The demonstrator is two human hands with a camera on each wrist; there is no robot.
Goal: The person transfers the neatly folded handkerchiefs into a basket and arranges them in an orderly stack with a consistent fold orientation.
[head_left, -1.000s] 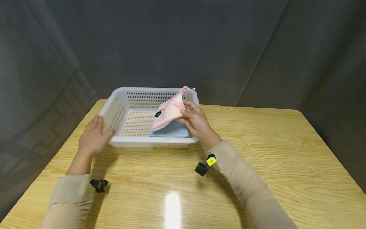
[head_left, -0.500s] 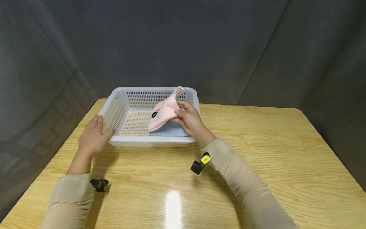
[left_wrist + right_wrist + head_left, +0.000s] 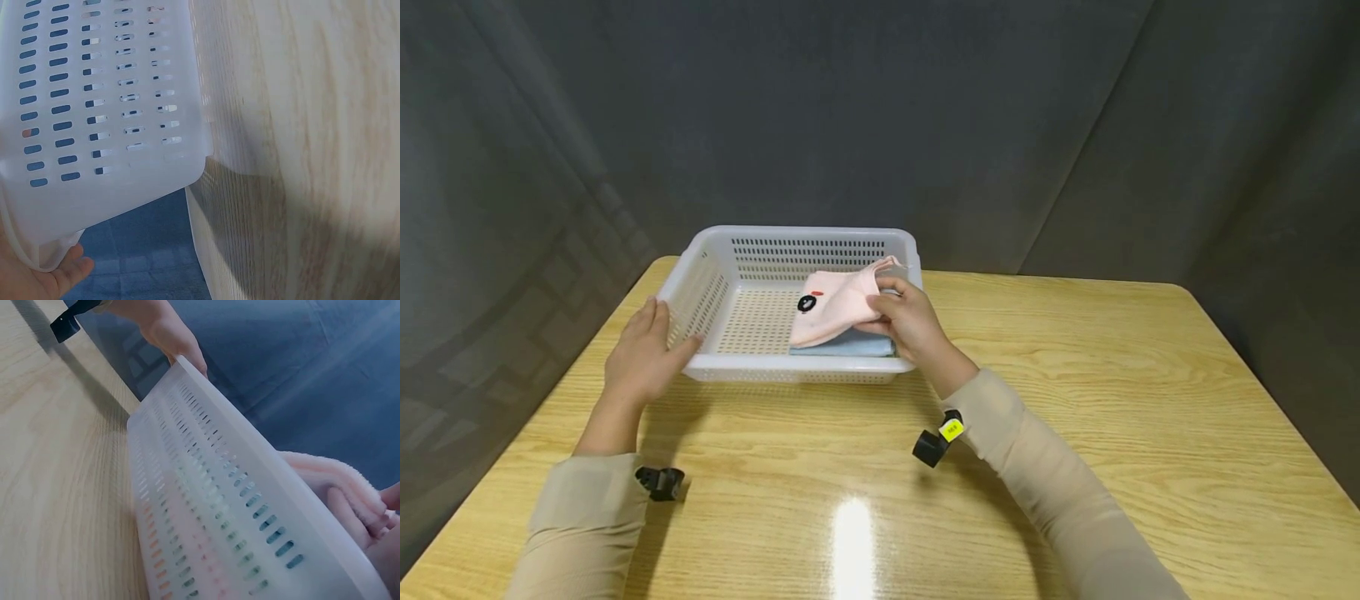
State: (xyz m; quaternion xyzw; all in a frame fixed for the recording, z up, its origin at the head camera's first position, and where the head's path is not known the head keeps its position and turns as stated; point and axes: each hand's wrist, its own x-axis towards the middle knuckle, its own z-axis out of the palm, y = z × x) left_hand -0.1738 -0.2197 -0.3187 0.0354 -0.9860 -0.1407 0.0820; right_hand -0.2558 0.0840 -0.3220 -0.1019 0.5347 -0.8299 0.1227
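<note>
A white perforated plastic basket [image 3: 707,364] sits on the table. My left hand [image 3: 643,354] holds its near left corner, the thumb over the rim and the fingers along the outer left side. Inside, at the right end, lies a folded light blue cloth [image 3: 850,345]. Over it is a folded pink towel [image 3: 838,304] with a black round mark and a red patch. My right hand [image 3: 913,325] pinches the towel's right edge between thumb and fingers; that edge is raised. In the right wrist view, the pink towel [image 3: 319,469] looks fluffy above the basket rim [image 3: 269,456].
The wooden table [image 3: 1112,400] extends in front and to the right of the basket. Dark grey curtains [image 3: 880,108] hang behind it and at the sides. Small black wrist cameras [image 3: 930,448] are worn at both sleeves.
The pink towel has come down flatter onto the blue cloth, its raised top corner lower than before. My right hand went slightly left, then back right. My left hand stays at the basket corner.
</note>
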